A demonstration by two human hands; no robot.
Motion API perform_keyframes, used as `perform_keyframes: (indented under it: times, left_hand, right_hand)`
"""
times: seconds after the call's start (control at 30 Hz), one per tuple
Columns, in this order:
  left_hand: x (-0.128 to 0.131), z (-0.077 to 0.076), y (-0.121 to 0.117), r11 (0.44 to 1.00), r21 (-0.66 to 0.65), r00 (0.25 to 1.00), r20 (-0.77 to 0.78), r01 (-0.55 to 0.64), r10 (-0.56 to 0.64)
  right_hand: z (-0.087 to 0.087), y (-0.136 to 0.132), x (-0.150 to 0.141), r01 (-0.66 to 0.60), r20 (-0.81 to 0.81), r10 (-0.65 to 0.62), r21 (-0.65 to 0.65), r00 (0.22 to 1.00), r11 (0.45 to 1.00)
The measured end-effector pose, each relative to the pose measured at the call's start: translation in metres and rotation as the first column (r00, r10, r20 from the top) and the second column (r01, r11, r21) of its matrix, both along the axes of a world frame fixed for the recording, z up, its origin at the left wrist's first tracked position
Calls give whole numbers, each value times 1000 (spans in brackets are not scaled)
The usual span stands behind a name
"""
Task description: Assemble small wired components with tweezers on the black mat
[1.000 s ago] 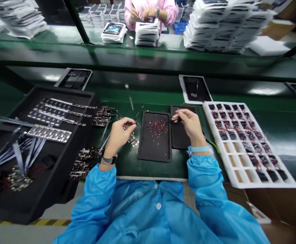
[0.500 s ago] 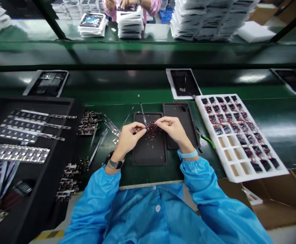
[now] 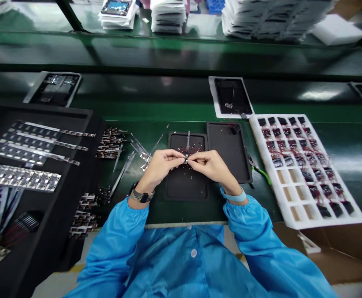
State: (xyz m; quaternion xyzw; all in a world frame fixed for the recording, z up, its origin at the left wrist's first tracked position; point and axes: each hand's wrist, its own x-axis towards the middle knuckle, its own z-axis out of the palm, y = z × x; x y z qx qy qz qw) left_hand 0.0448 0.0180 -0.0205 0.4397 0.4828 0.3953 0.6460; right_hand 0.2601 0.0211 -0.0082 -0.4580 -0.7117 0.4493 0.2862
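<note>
Over a black tray [image 3: 185,192], my left hand [image 3: 164,166] and my right hand [image 3: 211,165] meet fingertip to fingertip. Between them is a thin flex cable [image 3: 188,140], its strip pointing away from me and its small end at my fingertips. The left thumb and forefinger pinch that end. My right fingers are closed at the same spot; whether they grip the cable or a tiny part is too small to tell. Small red-wired parts with pale tips [image 3: 198,148] lie scattered in the tray behind and below my fingers.
Right of the hands are a second black tray [image 3: 227,161], green-handled cutters [image 3: 261,174] and a white foam tray [image 3: 288,217] of black wired parts. Leftward lie flex cables [image 3: 123,174], small boards [image 3: 111,142] and a large black bin [image 3: 50,215]. Tablet housings [image 3: 233,97] lie behind.
My right hand has come left to meet my left hand at the cable's end. The cable strip now stands straighter. The whole view has shifted slightly.
</note>
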Motion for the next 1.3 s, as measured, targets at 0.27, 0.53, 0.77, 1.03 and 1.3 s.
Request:
perform_keyframes:
  times: [0.27, 0.53, 0.77, 1.03, 1.3]
  left_hand:
    - [0, 6, 1, 998, 16, 996, -68, 55, -54]
    - [5, 1, -4, 999, 47, 987, -160, 11, -4]
    - [-5, 8, -1, 993, -10, 992, -33, 119, -119]
    - [-11, 11, -2, 980, -46, 981, 7, 192, -192]
    - [-11, 9, -1, 981, -43, 982, 0, 187, -187]
  right_hand:
    - [0, 0, 3, -63, 62, 64, -15, 996, 998]
    - [0, -2, -2, -43, 149, 41, 12, 988, 999]
    - [1, 0, 2, -79, -82, 63, -220, 995, 972]
    - [1, 1, 3, -164, -199, 99, -343, 975, 925]
    - [-1, 1, 1, -141, -188, 81, -337, 979, 931]
